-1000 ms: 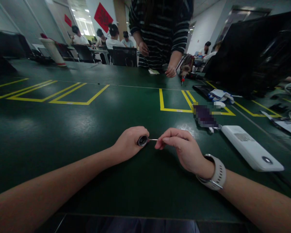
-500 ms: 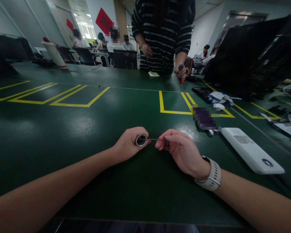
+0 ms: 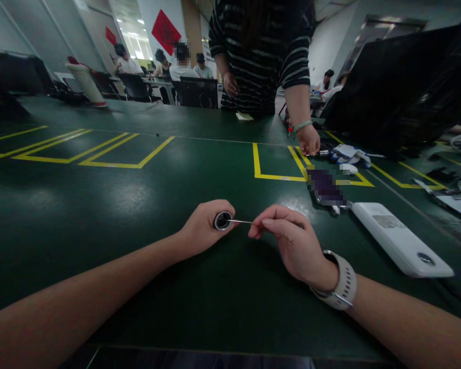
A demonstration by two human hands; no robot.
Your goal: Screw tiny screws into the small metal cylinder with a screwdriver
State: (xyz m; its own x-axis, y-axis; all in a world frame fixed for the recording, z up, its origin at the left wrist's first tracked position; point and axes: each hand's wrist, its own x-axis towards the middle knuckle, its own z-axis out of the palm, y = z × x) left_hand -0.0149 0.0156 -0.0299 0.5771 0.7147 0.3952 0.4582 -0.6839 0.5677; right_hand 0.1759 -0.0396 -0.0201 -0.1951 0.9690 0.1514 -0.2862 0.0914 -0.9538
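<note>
My left hand (image 3: 203, 226) is closed around a small dark cylinder (image 3: 223, 221) with a round metal-rimmed end that faces me. My right hand (image 3: 288, 238), with a pale watch on the wrist, pinches a thin metal pin (image 3: 241, 221) whose tip points into the cylinder's open end. Both hands rest low over the dark green table (image 3: 138, 205), near its middle front.
A white oblong device (image 3: 399, 241) lies to the right of my right hand. Beyond it are a blurred purple item (image 3: 325, 187) and white cloth (image 3: 348, 152). A person in a striped top (image 3: 261, 56) stands across the table, one hand (image 3: 309, 141) down on it. Yellow tape outlines (image 3: 111, 151) mark the surface.
My hands have barely moved; the pin stays at the cylinder's mouth. The person opposite has lowered a hand from chest height down onto the table by the yellow lines.
</note>
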